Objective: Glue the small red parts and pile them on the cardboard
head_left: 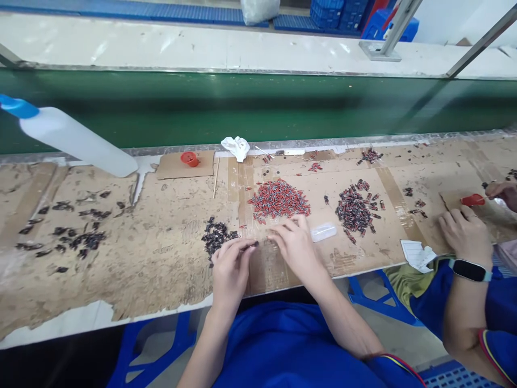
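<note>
My left hand (231, 264) is closed in a pinch, with a small black part (254, 244) at the tips of its thumb and forefinger. Just behind it lies a pile of similar shiny black parts (216, 236). My right hand (298, 249) is a short way to the right, fingers bent together toward the left hand; what sits in them, if anything, is too small to make out. Beyond the right hand spreads a heap of small red-and-silver pieces (278, 200). A clear plastic piece (323, 232) lies beside the right hand, before a pile of dark red-and-black pieces (356, 210).
Cardboard covers the bench, with a green conveyor belt (181, 110) behind. At left are a white bottle (81, 140) and scattered black parts (91, 240). A red cup (189, 158), a stick (216, 178) and crumpled tissue (236, 147) lie along the back. A co-worker's hands (466, 231) work at right.
</note>
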Tool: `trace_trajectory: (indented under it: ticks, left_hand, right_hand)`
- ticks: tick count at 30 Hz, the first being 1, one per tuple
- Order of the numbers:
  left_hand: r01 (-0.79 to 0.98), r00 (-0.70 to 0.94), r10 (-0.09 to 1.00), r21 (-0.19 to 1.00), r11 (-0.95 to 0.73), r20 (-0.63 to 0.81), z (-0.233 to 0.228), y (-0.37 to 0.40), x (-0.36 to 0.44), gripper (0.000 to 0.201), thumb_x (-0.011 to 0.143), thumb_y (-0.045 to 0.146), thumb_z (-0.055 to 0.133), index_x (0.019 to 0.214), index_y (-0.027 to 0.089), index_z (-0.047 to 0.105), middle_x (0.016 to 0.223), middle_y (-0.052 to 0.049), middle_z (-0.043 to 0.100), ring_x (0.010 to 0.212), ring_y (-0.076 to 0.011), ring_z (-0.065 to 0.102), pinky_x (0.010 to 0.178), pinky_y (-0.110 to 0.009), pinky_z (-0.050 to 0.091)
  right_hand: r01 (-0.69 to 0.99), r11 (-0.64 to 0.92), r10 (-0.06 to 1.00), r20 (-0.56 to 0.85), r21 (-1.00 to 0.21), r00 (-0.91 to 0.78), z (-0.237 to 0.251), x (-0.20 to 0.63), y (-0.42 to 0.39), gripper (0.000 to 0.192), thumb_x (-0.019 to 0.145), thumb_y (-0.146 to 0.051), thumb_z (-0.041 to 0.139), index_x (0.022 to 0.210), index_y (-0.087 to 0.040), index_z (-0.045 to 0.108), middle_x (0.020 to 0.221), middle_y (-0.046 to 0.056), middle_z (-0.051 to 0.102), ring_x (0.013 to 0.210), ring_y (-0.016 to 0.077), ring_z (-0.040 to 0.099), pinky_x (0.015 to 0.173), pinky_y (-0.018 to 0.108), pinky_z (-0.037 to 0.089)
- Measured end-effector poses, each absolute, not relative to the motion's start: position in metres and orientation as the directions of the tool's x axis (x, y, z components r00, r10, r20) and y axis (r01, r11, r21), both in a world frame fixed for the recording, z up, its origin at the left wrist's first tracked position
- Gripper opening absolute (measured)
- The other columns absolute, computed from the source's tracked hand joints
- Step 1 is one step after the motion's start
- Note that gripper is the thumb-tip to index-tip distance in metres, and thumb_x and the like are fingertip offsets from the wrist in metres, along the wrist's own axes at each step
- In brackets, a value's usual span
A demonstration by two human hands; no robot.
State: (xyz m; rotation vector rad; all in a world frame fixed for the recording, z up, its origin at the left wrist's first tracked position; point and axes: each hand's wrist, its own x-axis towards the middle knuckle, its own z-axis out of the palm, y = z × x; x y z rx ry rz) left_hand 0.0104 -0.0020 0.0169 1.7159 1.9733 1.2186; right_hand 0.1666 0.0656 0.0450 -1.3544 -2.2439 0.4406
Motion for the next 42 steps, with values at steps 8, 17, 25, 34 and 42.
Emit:
trace_trajectory:
  ticks: [8, 17, 25, 34, 42]
  left_hand:
    - [0.622, -0.398, 0.831, 0.78, -0.067, 0.389, 0.042, -0.004, 0.007, 0.014, 0.091, 0.028, 0.058, 0.092, 0.025, 0.072, 0.089, -0.003, 0.074, 0.088, -0.0176, 0.067, 0.087, -0.035, 0.049]
    - [0.616, -0.334, 0.858, 0.779, -0.115, 0.391, 0.051, -0.004, 0.015, 0.015, 0.091, 0.024, 0.059, 0.101, 0.024, 0.07, 0.093, -0.003, 0.074, 0.091, -0.0165, 0.066, 0.086, -0.033, 0.05]
    - [0.565, -0.275, 0.89, 0.81, -0.157, 0.365, 0.057, -0.004, 0.019, 0.015, 0.09, 0.026, 0.058, 0.098, 0.024, 0.071, 0.093, -0.004, 0.074, 0.092, -0.018, 0.066, 0.086, -0.035, 0.053]
    - [0.458, -0.24, 0.925, 0.874, -0.161, 0.296, 0.054, -0.004, 0.021, 0.015, 0.088, 0.029, 0.061, 0.093, 0.024, 0.074, 0.09, -0.005, 0.073, 0.092, -0.0187, 0.066, 0.083, -0.033, 0.056]
    - [0.431, -0.192, 0.952, 0.892, -0.137, 0.239, 0.056, -0.002, 0.022, 0.016, 0.086, 0.03, 0.062, 0.093, 0.025, 0.075, 0.094, -0.006, 0.073, 0.102, -0.0201, 0.065, 0.091, -0.034, 0.055]
  right_hand:
    - [0.773, 0.399, 0.904, 0.069, -0.493, -0.422, 0.036, 0.152, 0.068, 0.012, 0.092, -0.015, 0.055, 0.085, -0.017, 0.065, 0.087, 0.013, 0.068, 0.089, 0.029, 0.058, 0.078, 0.042, 0.05]
    - [0.22, 0.15, 0.935, 0.067, -0.964, -0.348, 0.074, 0.159, 0.051, 0.012, 0.09, -0.026, 0.057, 0.092, -0.019, 0.067, 0.089, 0.004, 0.073, 0.076, 0.0147, 0.068, 0.068, 0.026, 0.053]
    - [0.23, 0.202, 0.923, 0.107, -0.952, -0.37, 0.076, 0.166, 0.05, 0.012, 0.088, -0.025, 0.062, 0.086, -0.019, 0.072, 0.08, 0.003, 0.072, 0.072, 0.0142, 0.065, 0.067, 0.025, 0.053]
    - [0.193, 0.218, 0.895, 0.117, -0.957, -0.431, 0.073, 0.173, 0.05, 0.015, 0.089, -0.028, 0.062, 0.088, -0.021, 0.075, 0.082, 0.004, 0.074, 0.075, 0.0157, 0.067, 0.069, 0.028, 0.053]
    - [0.157, 0.089, 0.938, 0.03, -0.984, -0.346, 0.069, 0.179, 0.045, 0.015, 0.085, -0.031, 0.067, 0.094, -0.019, 0.07, 0.078, 0.002, 0.072, 0.07, 0.0144, 0.066, 0.065, 0.027, 0.053]
